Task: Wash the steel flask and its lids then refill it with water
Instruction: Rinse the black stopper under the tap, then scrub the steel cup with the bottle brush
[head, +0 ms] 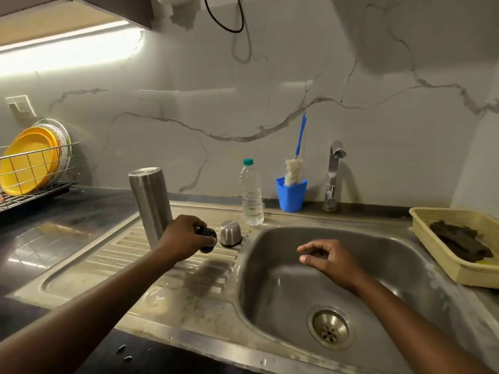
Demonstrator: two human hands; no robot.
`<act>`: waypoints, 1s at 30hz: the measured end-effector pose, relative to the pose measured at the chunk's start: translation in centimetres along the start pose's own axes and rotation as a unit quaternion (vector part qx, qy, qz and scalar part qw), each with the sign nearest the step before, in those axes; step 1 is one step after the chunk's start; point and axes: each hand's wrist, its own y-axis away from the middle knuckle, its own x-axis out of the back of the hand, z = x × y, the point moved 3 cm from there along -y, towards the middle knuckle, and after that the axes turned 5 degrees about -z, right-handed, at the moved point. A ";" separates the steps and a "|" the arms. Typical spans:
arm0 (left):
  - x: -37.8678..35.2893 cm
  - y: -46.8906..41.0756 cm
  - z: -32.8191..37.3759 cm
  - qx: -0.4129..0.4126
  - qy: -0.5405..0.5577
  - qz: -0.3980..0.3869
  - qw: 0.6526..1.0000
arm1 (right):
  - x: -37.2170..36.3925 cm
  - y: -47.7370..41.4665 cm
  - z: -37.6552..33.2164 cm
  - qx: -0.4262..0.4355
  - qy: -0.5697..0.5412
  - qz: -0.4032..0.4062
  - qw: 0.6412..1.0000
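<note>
The steel flask (pixel 150 203) stands upside down on the ribbed drainboard (pixel 113 260). Just right of it, my left hand (pixel 183 236) grips a black inner lid (pixel 208 234) from above, at or just above the drainboard. The steel cup lid (pixel 230 232) sits mouth down next to it. My right hand (pixel 328 259) hovers over the sink basin (pixel 297 287), its fingers loosely curled and holding nothing. A clear plastic water bottle (pixel 251 194) with a green cap stands behind the lids.
The tap (pixel 334 174) rises at the back of the sink, not running. A blue cup (pixel 291 194) holds a blue-handled bottle brush (pixel 295 163). A beige basket (pixel 459 247) with a dark cloth lies at right. A dish rack (pixel 32 168) with yellow plates stands at left.
</note>
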 end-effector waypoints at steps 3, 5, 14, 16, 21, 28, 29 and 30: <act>0.0 0.3 -1.1 0.016 -0.015 -0.012 1.000 | 0.0 0.1 0.1 -0.004 0.004 -0.009 1.000; 0.1 0.5 -1.8 0.029 -0.014 -0.012 0.999 | 0.0 0.1 0.0 0.000 0.007 -0.010 1.000; -0.2 0.6 -2.6 0.039 -0.044 -0.030 0.998 | 0.0 -0.1 0.3 -0.001 0.011 -0.010 1.000; 0.0 0.2 -2.6 0.045 -0.062 -0.046 0.996 | 0.0 -0.1 0.3 -0.001 0.011 -0.009 1.000; 0.0 -0.9 -0.4 0.003 -0.149 -0.052 0.988 | 0.1 -0.1 0.4 -0.005 0.008 -0.011 1.000; -3.5 -3.1 4.5 -0.039 -0.177 -0.031 0.983 | 0.1 -0.1 0.2 -0.006 0.008 -0.013 1.000; -4.0 -3.4 4.7 -0.028 -0.182 -0.037 0.982 | 0.1 -0.1 0.2 -0.006 0.008 -0.012 1.000; -4.4 -3.7 4.7 -0.015 -0.188 -0.043 0.981 | 0.1 -0.1 0.1 -0.006 0.007 -0.013 1.000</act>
